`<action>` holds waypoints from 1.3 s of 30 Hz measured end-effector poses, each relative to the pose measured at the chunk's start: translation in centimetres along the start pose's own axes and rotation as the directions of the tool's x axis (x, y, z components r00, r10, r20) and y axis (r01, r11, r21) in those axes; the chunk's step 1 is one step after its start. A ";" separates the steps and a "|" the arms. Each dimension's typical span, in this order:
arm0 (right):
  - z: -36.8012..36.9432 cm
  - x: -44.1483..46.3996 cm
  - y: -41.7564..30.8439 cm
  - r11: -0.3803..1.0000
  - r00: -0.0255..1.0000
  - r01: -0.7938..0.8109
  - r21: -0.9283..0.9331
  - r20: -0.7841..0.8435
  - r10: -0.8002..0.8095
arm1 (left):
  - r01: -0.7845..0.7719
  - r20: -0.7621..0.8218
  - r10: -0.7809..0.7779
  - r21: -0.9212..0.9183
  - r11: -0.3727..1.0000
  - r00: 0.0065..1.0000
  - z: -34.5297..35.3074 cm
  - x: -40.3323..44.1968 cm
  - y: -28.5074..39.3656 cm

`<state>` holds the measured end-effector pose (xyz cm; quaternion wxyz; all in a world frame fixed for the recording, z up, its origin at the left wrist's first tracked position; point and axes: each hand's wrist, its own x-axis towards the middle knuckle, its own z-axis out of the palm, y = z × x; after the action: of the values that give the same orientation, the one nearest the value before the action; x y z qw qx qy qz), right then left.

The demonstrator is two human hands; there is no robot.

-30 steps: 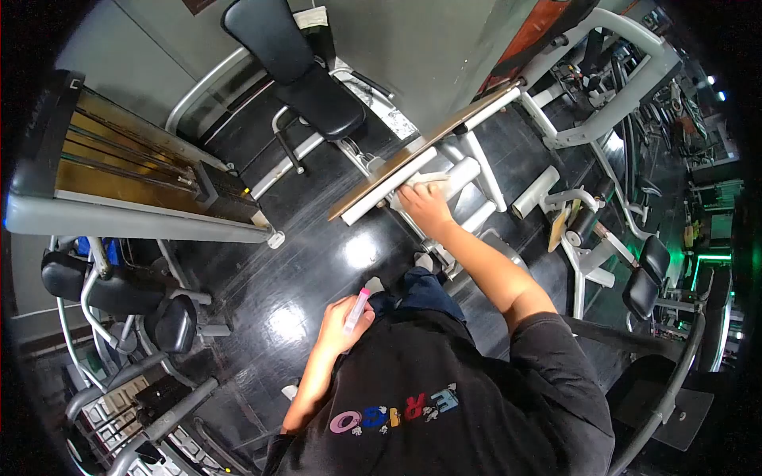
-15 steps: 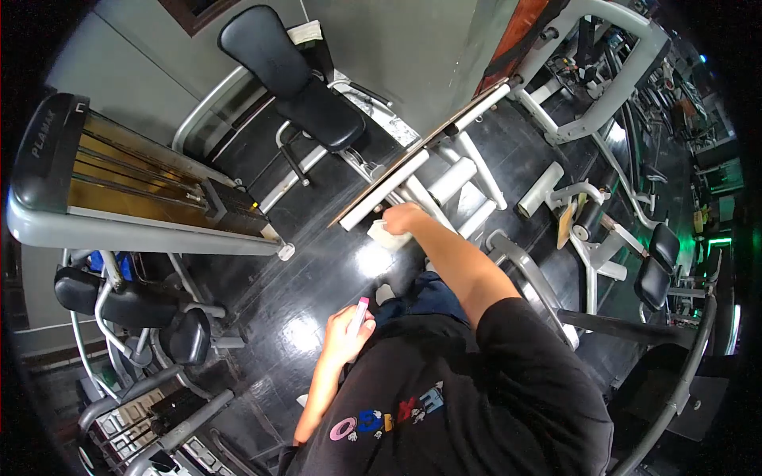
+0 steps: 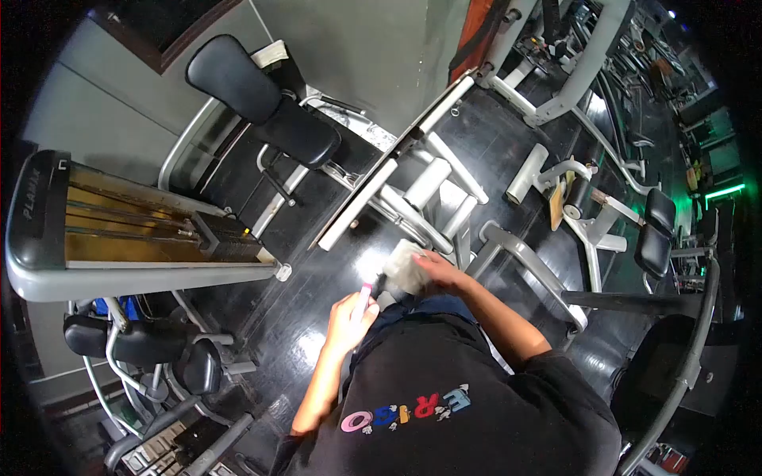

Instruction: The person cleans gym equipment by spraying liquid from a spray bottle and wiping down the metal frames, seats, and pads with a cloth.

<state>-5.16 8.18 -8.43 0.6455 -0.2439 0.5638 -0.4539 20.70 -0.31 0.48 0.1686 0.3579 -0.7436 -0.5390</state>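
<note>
While the crumpled off-white cloth hangs above the glossy black floor, the right hand pinches one side of it.
Held by that side only, it seems free to droop toward the left hand, whose grip closes round a slim pale plastic tube, its pink end poking clear, perhaps for easy reach; just beyond stands a white tubular metal machine frame.

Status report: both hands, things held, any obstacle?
Left hand gripping pink-topped tube. Right hand holding pale cloth. White machine frame ahead, beyond both hands.
</note>
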 end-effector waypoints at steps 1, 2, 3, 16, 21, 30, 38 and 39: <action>-0.6 -0.8 0.3 0.987 0.988 -0.108 0.116 -0.101 0.120 | -0.002 0.009 0.002 0.002 1.000 1.000 0.3 1.0 0.6; -1.3 -1.8 0.7 0.987 0.987 -0.107 0.123 -0.106 0.120 | 0.043 0.015 -0.043 0.001 0.999 0.999 0.7 1.9 1.1; -1.3 -3.5 -0.6 0.979 0.974 -0.119 0.163 -0.173 0.147 | 0.087 0.020 -0.087 0.001 0.996 0.996 1.2 2.8 1.5; -7.5 -4.3 -1.3 0.907 0.968 -0.149 -0.395 -0.246 0.053 | 0.282 0.009 -0.284 -0.137 0.950 0.959 6.3 8.0 2.9; -10.7 -1.7 1.3 0.881 0.985 -0.025 -0.472 -0.162 -0.059 | 0.261 -0.007 -0.261 -0.028 0.965 0.965 7.6 10.0 3.4; -15.5 -1.8 -0.6 0.894 0.994 0.039 -0.447 -0.072 -0.079 | 0.385 -0.054 -0.383 0.026 0.923 0.922 10.7 14.1 5.4; -19.3 -2.2 -2.9 0.881 0.997 -0.016 -0.472 -0.072 -0.021 | 0.408 -0.074 -0.408 -0.023 0.913 0.910 13.5 16.5 6.4; -19.9 -2.0 -3.1 0.880 0.998 -0.015 -0.475 -0.065 -0.018 | 0.395 -0.092 -0.398 -0.051 0.917 0.913 13.8 16.8 6.8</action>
<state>-24.91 12.39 -9.71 0.5463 -0.3797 0.6792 -0.3100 -2.01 -1.79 -0.56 0.0984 0.5252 -0.6376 -0.5550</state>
